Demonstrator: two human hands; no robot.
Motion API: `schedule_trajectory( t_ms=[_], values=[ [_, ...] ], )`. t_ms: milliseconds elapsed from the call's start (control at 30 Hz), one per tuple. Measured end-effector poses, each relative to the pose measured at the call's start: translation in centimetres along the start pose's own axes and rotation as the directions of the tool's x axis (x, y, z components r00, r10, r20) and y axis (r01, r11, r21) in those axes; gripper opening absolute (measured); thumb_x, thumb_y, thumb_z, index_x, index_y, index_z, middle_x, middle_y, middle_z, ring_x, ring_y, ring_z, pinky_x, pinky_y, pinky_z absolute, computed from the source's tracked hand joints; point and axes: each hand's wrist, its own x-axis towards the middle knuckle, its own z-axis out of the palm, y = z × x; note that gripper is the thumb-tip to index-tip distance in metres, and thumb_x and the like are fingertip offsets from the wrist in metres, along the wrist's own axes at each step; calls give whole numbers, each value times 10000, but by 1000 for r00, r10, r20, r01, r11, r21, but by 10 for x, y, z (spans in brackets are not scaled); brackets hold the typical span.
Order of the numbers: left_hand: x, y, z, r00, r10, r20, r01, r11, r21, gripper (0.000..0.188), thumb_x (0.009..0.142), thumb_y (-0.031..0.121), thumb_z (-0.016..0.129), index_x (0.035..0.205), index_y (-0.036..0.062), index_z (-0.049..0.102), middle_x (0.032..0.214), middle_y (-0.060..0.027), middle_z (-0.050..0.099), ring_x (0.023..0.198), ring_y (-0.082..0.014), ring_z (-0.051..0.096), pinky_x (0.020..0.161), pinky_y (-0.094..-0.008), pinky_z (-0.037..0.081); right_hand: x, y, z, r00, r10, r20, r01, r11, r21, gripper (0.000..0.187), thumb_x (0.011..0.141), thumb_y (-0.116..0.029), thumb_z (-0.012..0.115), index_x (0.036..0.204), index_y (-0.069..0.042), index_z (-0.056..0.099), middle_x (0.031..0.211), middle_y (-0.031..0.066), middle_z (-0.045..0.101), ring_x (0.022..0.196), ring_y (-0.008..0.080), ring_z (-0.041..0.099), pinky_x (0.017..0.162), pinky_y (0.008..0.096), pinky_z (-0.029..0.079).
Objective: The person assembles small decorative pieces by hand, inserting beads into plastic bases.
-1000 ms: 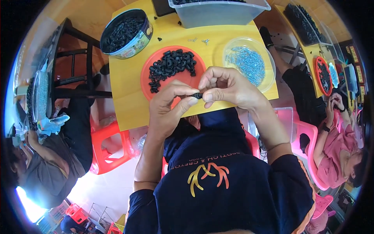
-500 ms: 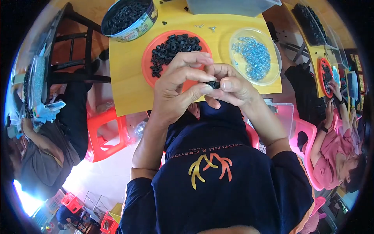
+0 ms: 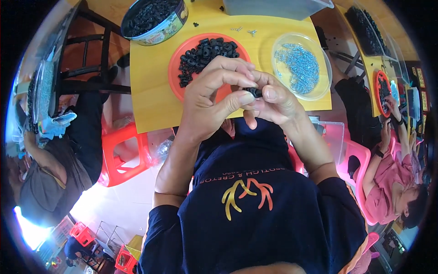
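Between the fingertips of both hands is a small black plastic part (image 3: pixel 255 92), held above the near edge of the yellow table (image 3: pixel 155 100). My left hand (image 3: pixel 219 93) pinches it from the left with thumb and fingers. From the other side, my right hand (image 3: pixel 276 100) grips it the same way, and the fingers hide much of it. Just behind my left hand lies a red plate (image 3: pixel 175 55) heaped with black plastic parts (image 3: pixel 205 52). A clear round tub (image 3: pixel 324 84) to the right of my right hand holds many small silvery screws (image 3: pixel 299 68).
A round tin (image 3: pixel 159 35) full of black pieces stands at the far left, a clear bin (image 3: pixel 273 9) at the far edge. Loose screws (image 3: pixel 252 32) lie between plate and tub. People sit at both sides, one in a pink shirt (image 3: pixel 388 182). A red stool (image 3: pixel 121 155) stands left.
The black part has risen and shifted slightly right between my fingertips, and it looks turned. Both hands keep their pinch. The whole view has shifted a little.
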Motion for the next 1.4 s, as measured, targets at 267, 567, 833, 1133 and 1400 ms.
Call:
schedule_trajectory(
  t_ms=[267,567,833,1133,1400],
  values=[
    [1,-2,0,999,-34,-26,35,999,31,171,807,-7,662,966,33,612,1024,-105,618,1067,-250,585,932,-368,452,-1,2,1,994,76,75,-81,995,65,249,865,-85,636,1095,-45,549,783,35,539,720,142,627,604,320,616],
    [-7,-24,0,996,-89,-21,81,965,-250,188,882,-35,588,1055,13,532,1100,-165,620,1063,-221,591,939,-352,461,-1,-11,7,975,141,-172,-146,989,-18,145,866,-71,666,980,-57,577,753,-2,546,609,66,550,571,278,602],
    [-15,-44,7,964,-95,-248,9,945,-328,145,902,-27,575,1031,12,519,1082,-164,625,1027,-201,608,914,-325,484,4,11,21,856,-228,-464,84,947,-311,177,858,-41,679,1008,-30,586,815,27,616,666,71,591,614,286,607],
    [-20,-46,11,899,-128,-418,-35,933,-359,148,898,-13,595,1028,16,530,1082,-159,627,989,-176,612,895,-307,492,19,25,23,735,-525,-429,300,819,-489,186,877,-28,650,1051,16,599,818,32,621,684,71,582,632,284,607],
    [-21,-46,2,914,-119,-388,-15,945,-328,158,854,-13,644,999,34,604,1072,-75,599,983,-120,556,870,-262,433,17,15,28,721,-596,-352,214,675,-706,150,883,17,619,1029,33,589,785,51,631,680,93,613,631,248,576]
  ],
)
